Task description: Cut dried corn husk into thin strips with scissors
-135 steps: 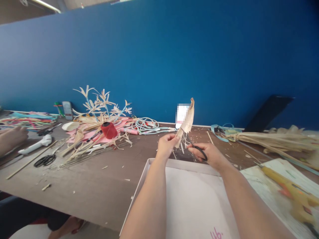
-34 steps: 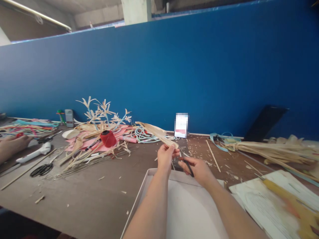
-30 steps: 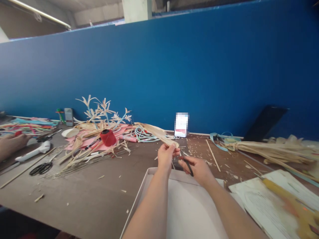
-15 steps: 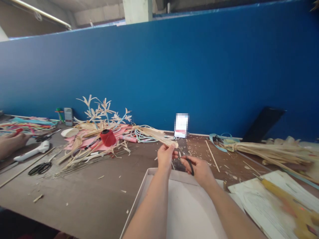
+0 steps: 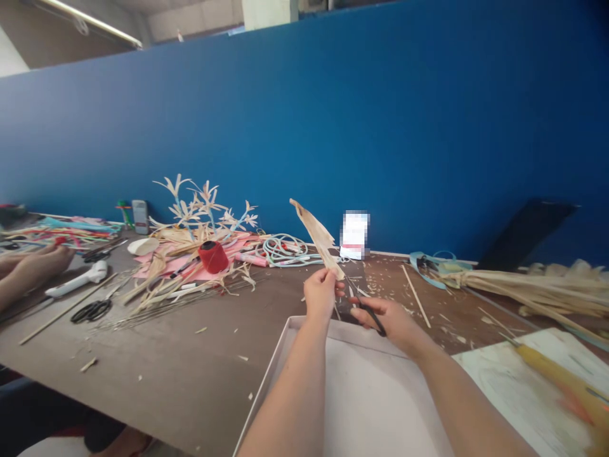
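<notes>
The left hand [image 5: 320, 296] hides part of the pale husk strip [image 5: 314, 230], the right hand [image 5: 394, 322] part of the scissors [image 5: 375, 320]; whether scissors and strip touch is too small to tell; the upright screen [image 5: 354, 230] is pixelated, the yellow glue gun [image 5: 554, 376] blurred, a co-worker's arm [image 5: 16, 282] cropped at left

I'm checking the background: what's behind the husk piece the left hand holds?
Behind the husk piece are the blue partition and, lower, pale-blue cords; whatever it and the left hand cover is hidden.
</notes>
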Tool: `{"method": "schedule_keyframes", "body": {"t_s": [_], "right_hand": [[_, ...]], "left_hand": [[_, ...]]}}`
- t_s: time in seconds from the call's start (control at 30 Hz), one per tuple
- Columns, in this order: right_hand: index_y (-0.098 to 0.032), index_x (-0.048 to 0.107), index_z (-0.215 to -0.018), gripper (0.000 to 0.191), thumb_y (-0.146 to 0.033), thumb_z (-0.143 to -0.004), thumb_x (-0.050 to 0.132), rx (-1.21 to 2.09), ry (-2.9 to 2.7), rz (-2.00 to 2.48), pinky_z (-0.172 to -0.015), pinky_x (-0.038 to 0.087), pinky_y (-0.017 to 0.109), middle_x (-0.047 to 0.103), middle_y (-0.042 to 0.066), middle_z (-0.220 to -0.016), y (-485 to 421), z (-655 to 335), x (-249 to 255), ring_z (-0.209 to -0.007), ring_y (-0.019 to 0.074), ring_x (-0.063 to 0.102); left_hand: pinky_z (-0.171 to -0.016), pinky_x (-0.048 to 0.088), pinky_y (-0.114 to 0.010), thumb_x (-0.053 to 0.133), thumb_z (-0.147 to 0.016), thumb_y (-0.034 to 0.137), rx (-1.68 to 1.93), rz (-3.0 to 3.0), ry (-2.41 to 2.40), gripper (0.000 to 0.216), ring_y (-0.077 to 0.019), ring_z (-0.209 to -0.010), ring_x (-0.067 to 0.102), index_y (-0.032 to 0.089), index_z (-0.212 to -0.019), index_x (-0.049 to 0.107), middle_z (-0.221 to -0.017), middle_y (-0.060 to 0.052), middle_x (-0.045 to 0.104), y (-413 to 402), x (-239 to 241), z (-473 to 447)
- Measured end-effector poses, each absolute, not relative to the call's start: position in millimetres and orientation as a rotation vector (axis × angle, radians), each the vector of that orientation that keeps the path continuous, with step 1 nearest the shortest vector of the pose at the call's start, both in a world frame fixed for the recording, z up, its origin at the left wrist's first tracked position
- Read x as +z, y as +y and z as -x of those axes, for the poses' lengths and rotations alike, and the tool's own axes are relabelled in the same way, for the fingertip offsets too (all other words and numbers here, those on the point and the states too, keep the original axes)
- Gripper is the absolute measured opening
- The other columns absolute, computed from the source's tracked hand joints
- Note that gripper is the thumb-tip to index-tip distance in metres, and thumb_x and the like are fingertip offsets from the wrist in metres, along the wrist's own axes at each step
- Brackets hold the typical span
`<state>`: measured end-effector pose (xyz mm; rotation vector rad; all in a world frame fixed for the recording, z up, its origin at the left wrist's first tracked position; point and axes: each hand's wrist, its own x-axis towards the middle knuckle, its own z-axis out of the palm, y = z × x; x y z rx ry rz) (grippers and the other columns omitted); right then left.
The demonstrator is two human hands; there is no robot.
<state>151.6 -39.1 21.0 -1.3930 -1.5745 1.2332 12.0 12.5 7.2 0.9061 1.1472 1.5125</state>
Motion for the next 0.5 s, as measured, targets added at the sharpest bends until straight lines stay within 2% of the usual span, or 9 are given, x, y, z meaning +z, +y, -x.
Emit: {"method": "schedule_keyframes", "body": {"t_s": [0.13, 0.3, 0.5], "right_hand": [[-0.014, 0.066, -0.104, 0.052, -0.047, -0.064, 0.065, 1.211, -1.602, 1.366, -0.054, 0.038, 0.024, 0.057, -0.001, -0.061, -40.4, -150.7, 22.8, -0.056, 0.0131, 0.048], [-0.014, 0.065, -0.106, 0.052, -0.046, -0.065, 0.064, 1.202, -1.61, 1.377, -0.05, 0.033, 0.023, 0.05, -0.004, -0.051, -41.0, -151.3, 23.5, -0.051, 0.0112, 0.042], [-0.014, 0.066, -0.104, 0.05, -0.046, -0.065, 0.065, 1.151, -1.638, 1.383, -0.05, 0.031, 0.023, 0.047, -0.004, -0.052, -40.1, -153.2, 19.2, -0.052, 0.0111, 0.039]], "left_hand": [[-0.044, 0.045, -0.02, 0.059, -0.069, 0.03, 1.494, -0.926, 1.123, 0.02, -0.0113, -0.05, 0.056, 0.012, -0.076, 0.065, -0.059, -0.002, 0.061, 10.9, 9.0, -14.5], [-0.042, 0.044, -0.02, 0.058, -0.071, 0.029, 1.43, -0.954, 1.122, 0.02, -0.0101, -0.041, 0.053, 0.012, -0.077, 0.065, -0.051, -0.001, 0.058, 9.8, 10.1, -15.6], [-0.043, 0.044, -0.019, 0.057, -0.072, 0.029, 1.428, -0.971, 1.112, 0.02, -0.01, -0.042, 0.054, 0.011, -0.076, 0.064, -0.05, -0.001, 0.058, 9.0, 10.0, -15.9]]}}
